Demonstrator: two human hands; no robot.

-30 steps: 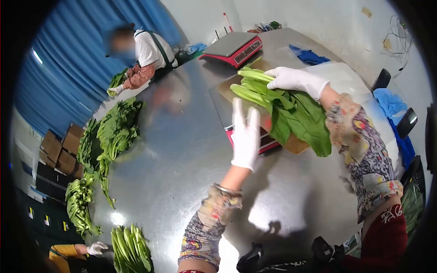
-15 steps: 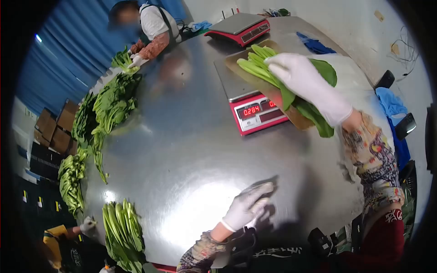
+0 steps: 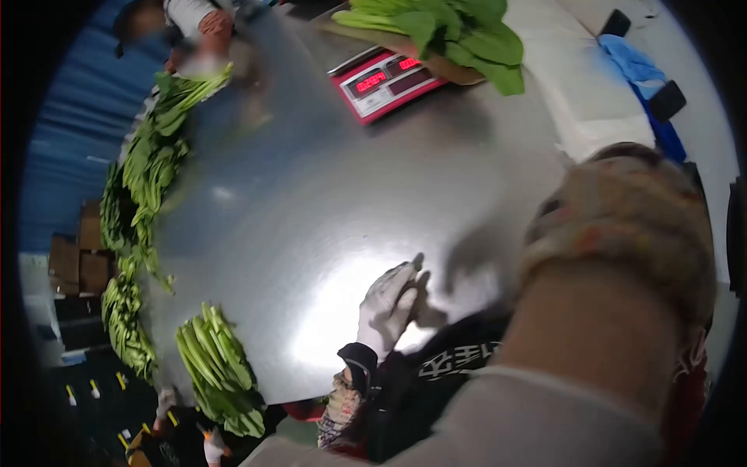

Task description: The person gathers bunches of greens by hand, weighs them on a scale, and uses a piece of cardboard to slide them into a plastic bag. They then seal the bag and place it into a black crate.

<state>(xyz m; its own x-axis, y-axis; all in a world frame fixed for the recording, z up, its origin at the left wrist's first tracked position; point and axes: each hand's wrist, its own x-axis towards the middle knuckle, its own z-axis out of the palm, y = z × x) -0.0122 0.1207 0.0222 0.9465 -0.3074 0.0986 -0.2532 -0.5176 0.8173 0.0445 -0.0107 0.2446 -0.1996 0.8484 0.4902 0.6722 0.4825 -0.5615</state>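
My left hand point(image 3: 383, 307), in a white glove, is low over the steel table near its front edge. Its fingers are loosely bent, the thumb apart, with nothing between them. Very close to the camera, my right hand point(image 3: 545, 412) shows as a blurred white glove at the bottom; its fingers are hidden. Above its bare wrist is a patterned sleeve. A bunch of leafy greens point(image 3: 459, 35) lies on a brown tray on the red scale point(image 3: 381, 92) at the top, its red digits lit. Neither hand touches it.
Leafy greens line the table's left side point(image 3: 152, 167), with another bunch point(image 3: 214, 362) at the lower left. A co-worker point(image 3: 198, 23) handles greens at the upper left; another person's gloved hand point(image 3: 214, 447) shows at the bottom left. Blue cloth point(image 3: 630, 62) and clear plastic are at the right.
My right hand has let go of the greens, leaving them at the scale, and has come back close to the camera. The view has shifted, and the scale appears higher.
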